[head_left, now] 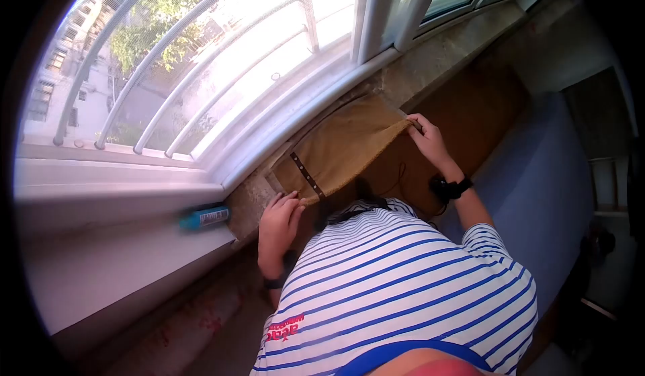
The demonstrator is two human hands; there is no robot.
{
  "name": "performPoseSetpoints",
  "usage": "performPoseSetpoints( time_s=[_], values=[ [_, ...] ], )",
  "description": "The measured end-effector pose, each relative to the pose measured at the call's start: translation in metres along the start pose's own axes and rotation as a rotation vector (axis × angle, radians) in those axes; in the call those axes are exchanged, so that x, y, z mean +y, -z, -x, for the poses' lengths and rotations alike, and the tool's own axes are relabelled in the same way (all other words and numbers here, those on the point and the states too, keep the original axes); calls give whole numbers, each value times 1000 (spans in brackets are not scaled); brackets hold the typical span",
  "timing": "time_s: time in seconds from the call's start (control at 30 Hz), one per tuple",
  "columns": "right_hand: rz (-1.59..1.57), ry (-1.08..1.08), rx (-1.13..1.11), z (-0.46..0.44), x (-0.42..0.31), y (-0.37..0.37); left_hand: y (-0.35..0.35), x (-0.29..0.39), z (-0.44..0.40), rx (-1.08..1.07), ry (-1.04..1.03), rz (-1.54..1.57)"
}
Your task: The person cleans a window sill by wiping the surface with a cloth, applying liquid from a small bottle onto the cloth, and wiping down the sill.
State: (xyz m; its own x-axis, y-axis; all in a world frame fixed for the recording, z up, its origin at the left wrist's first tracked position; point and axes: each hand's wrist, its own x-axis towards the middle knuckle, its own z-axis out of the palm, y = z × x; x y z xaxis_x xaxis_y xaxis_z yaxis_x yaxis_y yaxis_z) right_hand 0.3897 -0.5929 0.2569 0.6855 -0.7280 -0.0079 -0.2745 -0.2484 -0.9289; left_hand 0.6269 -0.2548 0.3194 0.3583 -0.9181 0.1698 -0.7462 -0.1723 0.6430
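Observation:
A mustard-brown cloth (349, 134) is spread over the stone windowsill, its near edge hanging at the sill's front. Across its left part runs a dark strip with several small light studs (307, 173). My left hand (279, 218) pinches the near left corner, by the lower end of that strip. At the far right corner, my right hand (430, 141) grips the edge between thumb and fingers. Between both hands the edge is drawn fairly straight. Whether the cloth is part of a larger item cannot be made out.
Behind the sill (430, 67) stands a window with curved white bars (195, 60). A teal tube or bottle (205, 218) lies on the white ledge (121, 262) at left. To the right is a blue-grey surface (537, 168). A dark band (451, 189) circles my right wrist.

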Motion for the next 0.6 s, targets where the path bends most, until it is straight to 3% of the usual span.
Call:
performPoseSetpoints(
  time_s=[0.07,0.13,0.17,0.23,0.27,0.37,0.43,0.5,0.6],
  values=[
    [81,-27,-22,0,-2,4,3,8,-3,43,88,13],
    [-172,-15,45,-3,-12,-4,2,9,-4,100,343,54],
    [-170,-13,46,-10,-17,-8,0,9,-9,101,341,56],
    [-205,74,159,-33,-26,-21,-6,10,-27,362,448,25],
    [-208,67,163,-38,-32,-33,-8,11,-31,354,448,23],
    [-22,193,274,-60,-54,-70,-13,13,-55,413,230,-256],
    [290,516,331,-55,-74,-93,-17,26,-64,344,201,-199],
    [500,744,238,-43,-95,-113,-30,31,-76,236,-27,-193],
    [556,866,139,-43,-83,-143,-73,0,-84,200,-63,-331]
  ],
)
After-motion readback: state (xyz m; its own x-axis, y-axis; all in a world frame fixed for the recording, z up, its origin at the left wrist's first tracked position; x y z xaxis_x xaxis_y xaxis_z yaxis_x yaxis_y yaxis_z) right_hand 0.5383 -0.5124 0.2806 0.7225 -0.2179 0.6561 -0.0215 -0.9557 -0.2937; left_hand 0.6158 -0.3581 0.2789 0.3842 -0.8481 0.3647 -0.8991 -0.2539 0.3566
